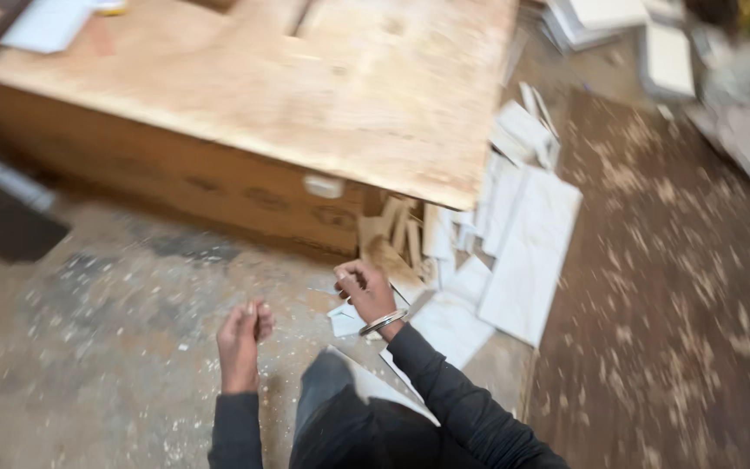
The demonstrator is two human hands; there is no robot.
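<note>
The person crouches on a dusty concrete floor (88, 347), both hands out in front of a dark-trousered knee (340, 417). The left hand (242, 334) is curled into a loose fist, fingers drawn in towards the palm; something small may sit inside it, but the blur keeps me from telling. The right hand (365, 288), with a metal bangle (383, 321) at the wrist, is also curled narrow, fingertips pinched together just above a small white scrap (345, 320) on the floor. Whether it actually grips anything I cannot tell.

Directly ahead stands a big plywood workbench (288, 95), its top overhanging and its brown side panel (175, 182) closing off the space beyond the hands. Under the bench's near corner, just beyond the right hand, short wooden offcuts (401, 234) lean in a cluster. To the right of them lies a spread of white board pieces (527, 252), some flat, some overlapping, the largest slanting away from the bench. One white sheet (384, 386) lies partly under the person's knee and right sleeve.

Farther right the floor turns brown and is strewn with sawdust and shavings (653, 260). More white panels (601, 17) are stacked at the top right, well apart from the hands. A dark slab (2, 221) lies at the left edge.
</note>
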